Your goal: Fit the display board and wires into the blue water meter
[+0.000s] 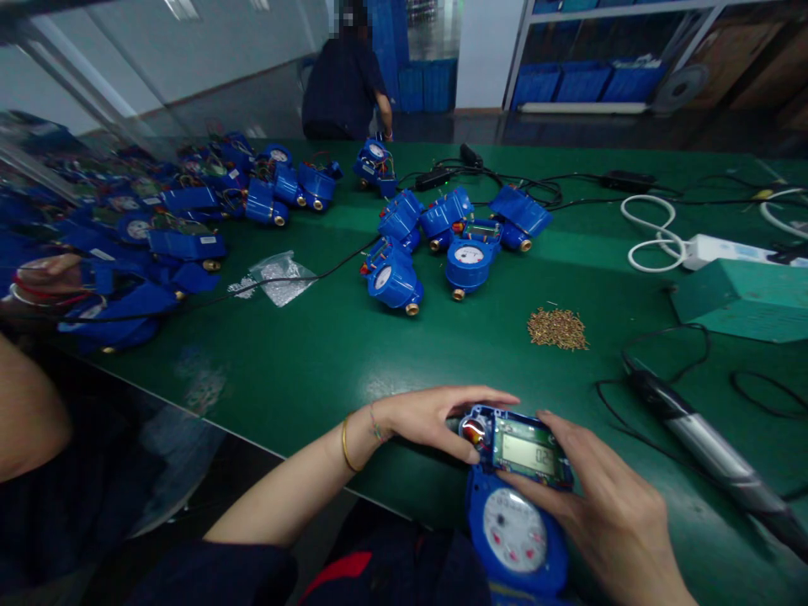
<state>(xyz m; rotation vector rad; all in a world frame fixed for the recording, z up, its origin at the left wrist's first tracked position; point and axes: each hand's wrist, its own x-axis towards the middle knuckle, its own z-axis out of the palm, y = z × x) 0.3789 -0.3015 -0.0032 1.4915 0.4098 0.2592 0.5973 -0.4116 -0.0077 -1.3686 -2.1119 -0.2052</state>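
Close to the table's near edge is a blue water meter [514,534] with a round white dial and an open electronics box above it. A green circuit board with a lit display [527,452] shows in that box, beside a round part with red and yellow. My left hand [435,421] grips the box's left end between thumb and fingers. Around the right end, my right hand [606,497] has its thumb below the display and its fingers on the upper edge. Part of the meter's lower body is cut off by the frame.
Several blue meters [467,261] stand mid-table, with many more piled at left. A co-worker's hand [54,278] is among those. Small brass screws [556,328] lie in a heap. An electric screwdriver [707,446], a green box [745,299], a plastic bag [281,278] and cables surround the work.
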